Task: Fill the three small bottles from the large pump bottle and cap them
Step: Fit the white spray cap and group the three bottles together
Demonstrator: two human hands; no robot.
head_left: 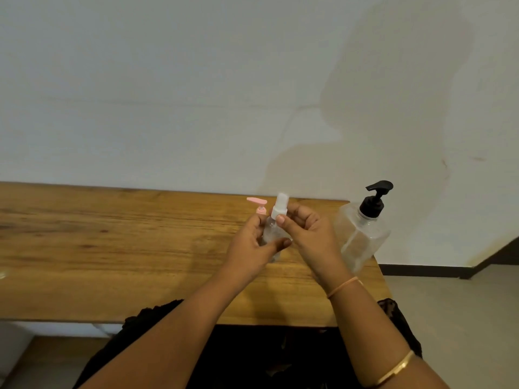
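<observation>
Over the right part of the wooden table (pixel 112 248), both hands meet around a small clear bottle (pixel 270 237). The left hand (pixel 252 244) wraps its grip round the bottle's body, thumb across the front and fingers curled behind, clamped on it. The right hand (pixel 307 231) pinches the white cap (pixel 280 208) at the bottle's neck, thumb in front and fingers behind, so that grip is closed on the cap. The cap sits upright on top of the bottle. Whether the bottle's base touches the table or is lifted just off it cannot be told.

Just behind the left fingers a pink pump top (pixel 258 204) stands up, its spout pointing left (whatever it is fitted to is hidden by the hand).

To the right of the hands, near the table's right edge, stands the large pump bottle (pixel 362 240), clear and square-sided, with a black pump head (pixel 375 199) whose spout points left. It is apart from both hands.

The right forearm wears a thin band (pixel 345 286) at the wrist and a gold bangle (pixel 396 370) further up. A pale wall (pixel 196 94) rises behind the table.
</observation>
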